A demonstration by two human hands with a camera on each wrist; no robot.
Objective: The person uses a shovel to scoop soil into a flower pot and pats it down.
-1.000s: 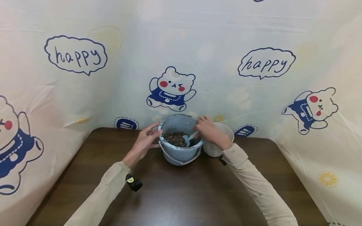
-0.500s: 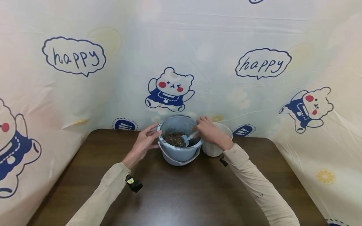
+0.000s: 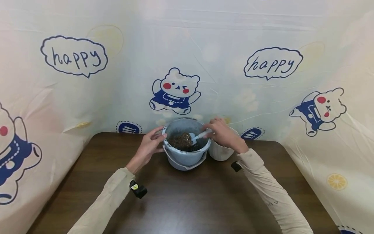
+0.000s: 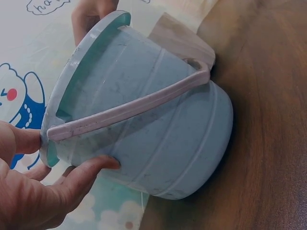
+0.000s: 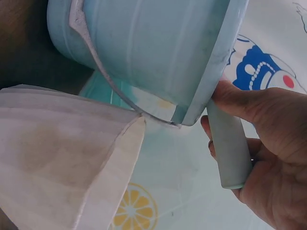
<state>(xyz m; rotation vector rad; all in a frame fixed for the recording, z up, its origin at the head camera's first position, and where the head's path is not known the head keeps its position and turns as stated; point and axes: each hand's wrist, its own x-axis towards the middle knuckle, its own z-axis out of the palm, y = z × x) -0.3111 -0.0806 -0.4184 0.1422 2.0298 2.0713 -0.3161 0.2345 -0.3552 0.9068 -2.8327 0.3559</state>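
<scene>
A light blue bucket [image 3: 187, 158] with a pale handle hanging down its front stands upright on the brown table, dark soil [image 3: 178, 140] inside it. The left hand [image 3: 148, 144] grips the bucket's rim on the left side; in the left wrist view its thumb and fingers [image 4: 91, 175] lie on both sides of the rim. Over the bucket's right rim, the right hand [image 3: 223, 135] holds a small blue hand trowel [image 3: 204, 133] by its thick handle. Soil is heaped on the trowel's blade, which is inside the bucket.
Close against the bucket's right side stands a whitish pot [image 3: 221, 153], partly covered by the right hand in the head view. A printed cloth [image 3: 178, 39] hangs behind and beside the table [image 3: 181, 201].
The right hand has lifted slightly and shifted right. The trowel has come up out of the soil with a load on it. The left hand keeps its place on the rim.
</scene>
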